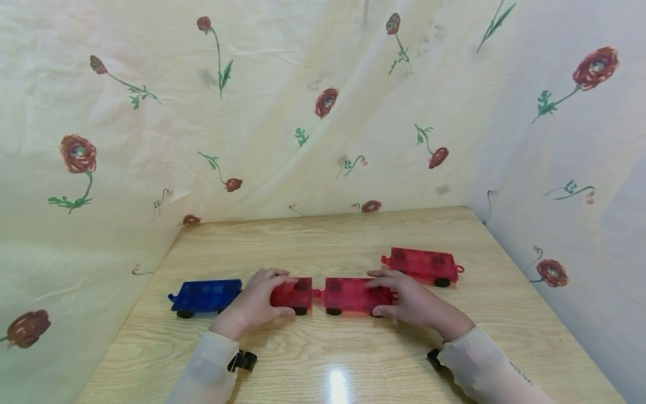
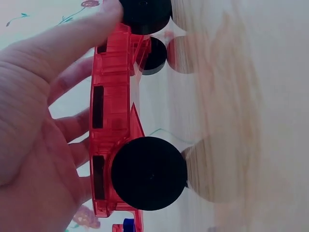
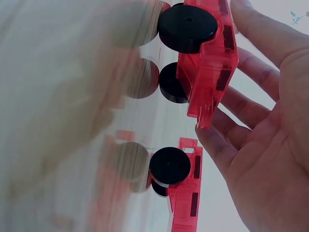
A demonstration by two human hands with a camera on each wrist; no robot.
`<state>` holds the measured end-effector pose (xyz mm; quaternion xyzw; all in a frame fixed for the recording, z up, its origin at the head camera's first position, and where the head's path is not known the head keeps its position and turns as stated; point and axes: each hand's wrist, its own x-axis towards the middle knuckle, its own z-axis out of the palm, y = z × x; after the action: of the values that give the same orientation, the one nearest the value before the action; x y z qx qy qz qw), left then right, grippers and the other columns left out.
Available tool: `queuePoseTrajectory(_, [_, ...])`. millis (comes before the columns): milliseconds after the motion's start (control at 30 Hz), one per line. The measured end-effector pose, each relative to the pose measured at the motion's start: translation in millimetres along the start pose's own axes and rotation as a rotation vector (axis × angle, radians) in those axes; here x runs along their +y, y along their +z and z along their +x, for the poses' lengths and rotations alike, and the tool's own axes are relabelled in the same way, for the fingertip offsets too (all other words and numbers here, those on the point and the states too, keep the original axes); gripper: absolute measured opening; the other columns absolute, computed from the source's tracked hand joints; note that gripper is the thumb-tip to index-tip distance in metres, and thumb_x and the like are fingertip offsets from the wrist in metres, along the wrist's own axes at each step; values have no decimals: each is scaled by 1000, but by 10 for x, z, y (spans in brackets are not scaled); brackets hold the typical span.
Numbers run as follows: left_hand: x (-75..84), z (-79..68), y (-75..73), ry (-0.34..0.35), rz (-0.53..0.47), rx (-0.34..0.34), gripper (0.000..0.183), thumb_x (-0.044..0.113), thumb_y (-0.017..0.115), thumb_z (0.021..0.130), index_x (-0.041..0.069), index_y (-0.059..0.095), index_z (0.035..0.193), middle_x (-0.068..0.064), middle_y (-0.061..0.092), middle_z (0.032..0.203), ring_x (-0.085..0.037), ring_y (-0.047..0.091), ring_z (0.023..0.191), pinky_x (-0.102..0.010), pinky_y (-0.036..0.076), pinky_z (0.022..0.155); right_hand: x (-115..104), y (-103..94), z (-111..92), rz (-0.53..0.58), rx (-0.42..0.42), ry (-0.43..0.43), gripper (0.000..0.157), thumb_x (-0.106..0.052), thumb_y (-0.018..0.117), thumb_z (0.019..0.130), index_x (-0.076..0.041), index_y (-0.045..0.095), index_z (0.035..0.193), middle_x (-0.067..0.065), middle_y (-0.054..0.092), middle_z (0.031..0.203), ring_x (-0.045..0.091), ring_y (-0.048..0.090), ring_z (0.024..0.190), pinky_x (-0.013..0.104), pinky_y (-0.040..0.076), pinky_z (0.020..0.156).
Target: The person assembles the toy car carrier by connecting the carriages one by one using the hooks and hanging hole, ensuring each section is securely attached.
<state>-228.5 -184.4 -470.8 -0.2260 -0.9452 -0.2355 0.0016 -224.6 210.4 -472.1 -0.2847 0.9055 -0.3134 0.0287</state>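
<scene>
Four-sided translucent toy wagons with black wheels stand in a row on the table. My left hand [image 1: 257, 303] holds a red wagon [image 1: 296, 293] from above, thumb at its near side and fingers at the far side. In the left wrist view the thumb lies by a wheel [image 2: 148, 173] side of this wagon. My right hand [image 1: 411, 300] grips a second red wagon [image 1: 348, 294] by its right end, thumb in front and fingers behind. A small red coupling [image 1: 317, 293] joins the two wagons' facing ends. Left of the left hand, a blue wagon [image 1: 207, 294] is partly hidden by that hand.
A third red wagon [image 1: 423, 262] stands behind and right of my right hand, with a ring at its right end. The wooden table [image 1: 323, 241] meets flower-patterned cloth [image 1: 272, 123] at the back and sides. Black wrist straps [image 1: 242, 361] sit at the sleeves.
</scene>
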Motion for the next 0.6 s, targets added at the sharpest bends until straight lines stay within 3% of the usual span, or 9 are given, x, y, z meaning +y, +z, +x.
queuePoseTrajectory(133, [39, 4, -22, -6, -38, 12, 71, 48, 89, 82, 35, 61, 146, 8, 52, 148, -29, 42, 142, -66, 44, 107, 1, -16, -3, -15, 30, -8, 47, -37, 85, 90, -24, 72, 134, 1, 48, 159, 36, 36, 150, 60, 42, 112])
queuePoseTrajectory(367, [137, 35, -73, -2, -155, 34, 62, 46, 84, 89, 40, 59, 145, 14, 50, 147, -25, 46, 141, -57, 47, 109, 59, -66, -1, -32, 111, -16, 49, -38, 85, 90, -19, 72, 133, 1, 51, 156, 32, 45, 145, 56, 47, 109])
queuePoseTrajectory(600, [283, 144, -51, 66, -141, 50, 65, 46, 80, 93, 37, 53, 151, 9, 48, 152, -29, 45, 142, -62, 44, 109, 127, -185, -27, -73, 210, 11, 50, -33, 87, 89, -19, 71, 134, 5, 52, 155, 34, 45, 144, 58, 46, 109])
